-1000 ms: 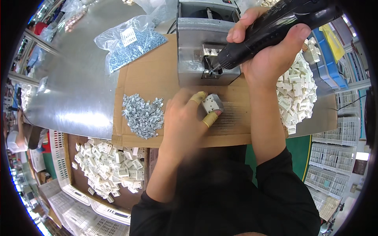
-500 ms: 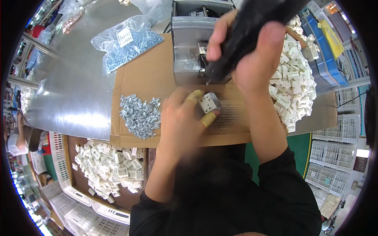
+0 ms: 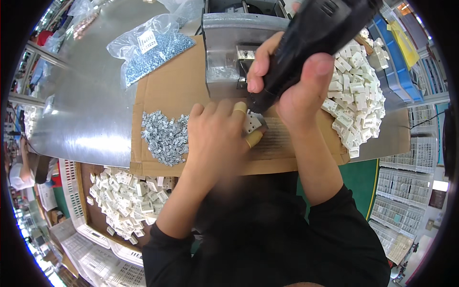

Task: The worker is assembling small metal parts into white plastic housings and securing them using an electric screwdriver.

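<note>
I have the right grip wrapped round a black power driver, its nose at the white block my left grip pinches; small metal pieces lie left of that grip.

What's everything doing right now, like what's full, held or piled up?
Left hand: holding the white block
White block: held, holes showing
Right hand: gripping the black power tool
Black power tool: tilted, nose over the block
Clear bag: lying down, partly filled
Small metal pieces: loose, heaped
Cardboard: lying flat

Machine, driver blocking ahead, passable cardboard leftward
</note>
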